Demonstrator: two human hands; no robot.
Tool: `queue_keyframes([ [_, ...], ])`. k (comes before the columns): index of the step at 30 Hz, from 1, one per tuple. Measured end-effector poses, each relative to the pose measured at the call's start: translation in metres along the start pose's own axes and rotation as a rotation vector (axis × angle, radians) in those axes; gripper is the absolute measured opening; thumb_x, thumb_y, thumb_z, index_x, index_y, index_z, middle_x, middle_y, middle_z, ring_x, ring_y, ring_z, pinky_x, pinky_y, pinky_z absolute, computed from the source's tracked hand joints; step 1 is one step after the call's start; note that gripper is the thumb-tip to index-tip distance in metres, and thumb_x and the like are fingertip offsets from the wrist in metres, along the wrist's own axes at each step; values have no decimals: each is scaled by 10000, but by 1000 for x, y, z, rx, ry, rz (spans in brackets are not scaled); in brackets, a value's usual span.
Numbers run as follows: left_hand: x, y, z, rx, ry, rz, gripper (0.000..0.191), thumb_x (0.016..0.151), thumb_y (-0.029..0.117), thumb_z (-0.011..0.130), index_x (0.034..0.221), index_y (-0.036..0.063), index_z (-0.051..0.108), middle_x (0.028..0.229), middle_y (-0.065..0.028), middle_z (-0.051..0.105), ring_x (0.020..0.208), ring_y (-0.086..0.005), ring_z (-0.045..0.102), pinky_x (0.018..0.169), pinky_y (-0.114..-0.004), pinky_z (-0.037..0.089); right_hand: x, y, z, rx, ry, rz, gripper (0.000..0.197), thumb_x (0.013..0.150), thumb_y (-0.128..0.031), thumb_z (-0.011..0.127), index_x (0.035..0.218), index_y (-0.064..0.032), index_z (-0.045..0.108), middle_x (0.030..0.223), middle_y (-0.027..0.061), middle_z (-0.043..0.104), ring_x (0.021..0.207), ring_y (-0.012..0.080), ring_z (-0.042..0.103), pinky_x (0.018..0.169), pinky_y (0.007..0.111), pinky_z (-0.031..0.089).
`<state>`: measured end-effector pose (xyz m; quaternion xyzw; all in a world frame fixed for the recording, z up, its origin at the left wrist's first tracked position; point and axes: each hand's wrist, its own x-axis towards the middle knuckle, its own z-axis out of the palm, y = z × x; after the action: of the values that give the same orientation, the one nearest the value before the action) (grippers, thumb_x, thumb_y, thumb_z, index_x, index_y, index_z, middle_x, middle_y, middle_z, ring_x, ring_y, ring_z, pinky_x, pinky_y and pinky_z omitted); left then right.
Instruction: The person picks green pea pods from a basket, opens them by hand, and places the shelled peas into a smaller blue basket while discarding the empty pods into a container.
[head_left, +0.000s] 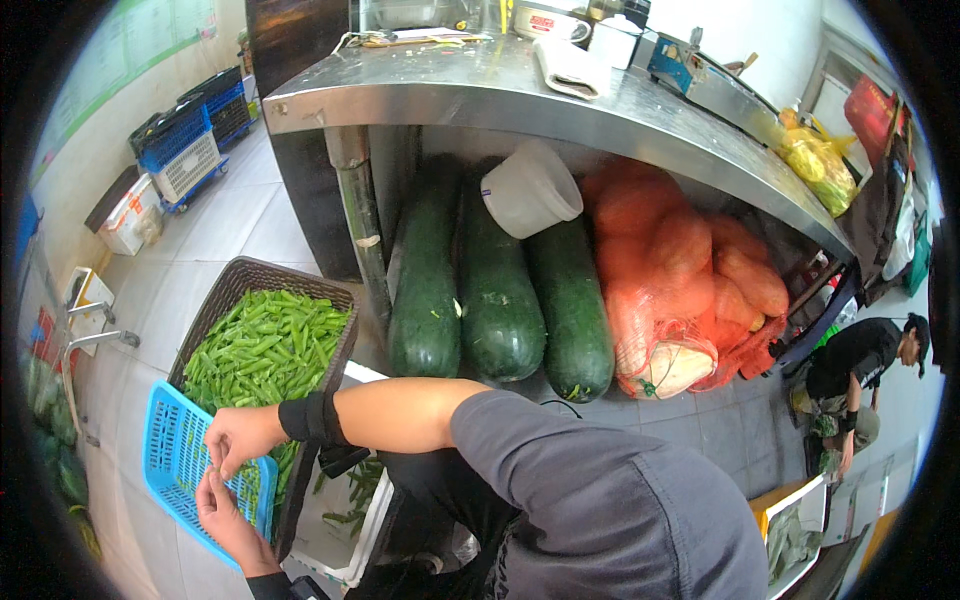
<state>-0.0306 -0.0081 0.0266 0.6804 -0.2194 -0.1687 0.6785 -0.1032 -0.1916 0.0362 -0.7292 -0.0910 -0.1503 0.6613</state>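
My right hand (244, 441), with a black band at the wrist, reaches across from the grey-sleeved arm. Its fingertips meet those of my left hand (231, 521) above a blue slotted plastic basket (161, 435). Both hands are pinched; whatever small thing lies between the fingertips is too hidden to make out. Small green pieces show inside the blue basket, which overlaps the side of a dark brown woven basket (346, 294). Green pea pods (266, 349) heap up in the brown basket. Beside my legs, a white foam box (322, 541) contains some green pods (349, 514).
Under a stainless steel table (465, 94) lie three large wax gourds (501, 330), a white plastic tub (529, 195) and red mesh sacks (652, 247) of vegetables. A metal table leg (364, 217) stands behind the brown basket. Another person (855, 367) bends over at the right.
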Motion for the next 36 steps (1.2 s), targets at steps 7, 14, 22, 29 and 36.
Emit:
queue_keyframes([
  [7, 5, -7, -4, -118, -45, 6, 229, 1004, 201, 622, 1116, 6, 662, 960, 26, 629, 741, -22, 447, 660, -192, 369, 1, 1, 3, 274, -27, 176, 162, 823, -70, 785, 900, 27, 680, 814, 85, 697, 721, 139, 646, 620, 277, 505],
  [14, 12, -12, -6, -201, -11, -75, 232, 994, 228, 642, 1112, 33, 682, 958, 36, 656, 770, -22, 505, 683, -191, 393, 1, -1, 9, 439, -69, 235, 158, 918, -110, 708, 963, 27, 646, 840, 84, 668, 730, 137, 623, 604, 244, 459],
  [22, 12, -18, -15, -352, -37, -84, 202, 978, 201, 665, 1056, 18, 695, 951, -1, 685, 782, -55, 551, 707, -214, 436, 6, 8, 21, 532, -73, 328, 147, 954, -106, 661, 1012, 23, 622, 934, 99, 667, 819, 162, 647, 799, 318, 570],
  [29, 11, -15, -19, -365, -23, -84, 197, 968, 178, 677, 1063, 8, 696, 952, -12, 685, 783, -60, 557, 711, -216, 444, 8, 9, 29, 612, -65, 331, 157, 966, -118, 647, 1036, 22, 637, 971, 88, 674, 873, 168, 668, 849, 326, 583],
  [36, 11, -15, -22, -375, -59, -100, 201, 978, 175, 661, 1063, -5, 682, 959, -17, 680, 783, -70, 580, 736, -215, 491, 11, 14, 32, 645, -37, 421, 147, 981, -140, 633, 1048, -10, 646, 1019, 83, 674, 904, 173, 669, 879, 347, 575],
])
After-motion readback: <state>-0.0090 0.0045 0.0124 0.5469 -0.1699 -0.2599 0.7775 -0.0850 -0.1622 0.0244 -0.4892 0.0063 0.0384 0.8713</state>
